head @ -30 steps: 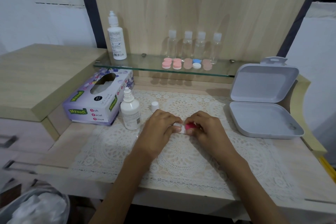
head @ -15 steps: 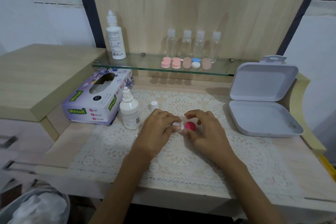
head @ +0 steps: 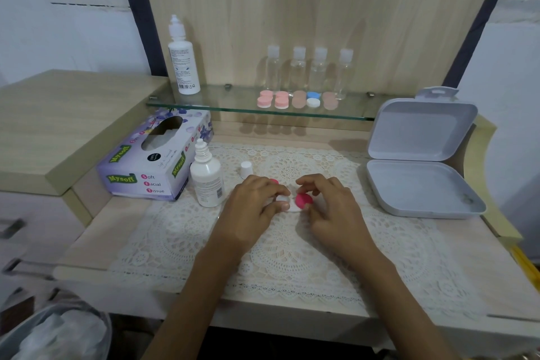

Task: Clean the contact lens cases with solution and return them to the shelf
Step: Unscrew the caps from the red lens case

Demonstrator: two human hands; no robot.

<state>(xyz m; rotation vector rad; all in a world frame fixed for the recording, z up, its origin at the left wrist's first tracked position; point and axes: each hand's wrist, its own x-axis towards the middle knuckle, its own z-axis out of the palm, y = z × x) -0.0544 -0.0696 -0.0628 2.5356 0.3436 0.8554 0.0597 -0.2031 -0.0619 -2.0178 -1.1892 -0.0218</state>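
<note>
Centrally on cream lace mat (head: 292, 257): white plastic twin-well contact lens case (head: 283, 199), lying flat, long axis left-right. Round magenta screw cap (head: 304, 201) on right well; left well shows white. Left hand (head: 251, 207) pinches left end; right hand (head: 333, 210) fingers curl round magenta cap. Adjacent left: white solution bottle (head: 207, 181), upright.

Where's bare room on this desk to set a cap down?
Free: mat between right hand and box; mat's near corners; shelf between tall bottle and cases. Crowded: small bottle, cap, left hand, held case.
</note>
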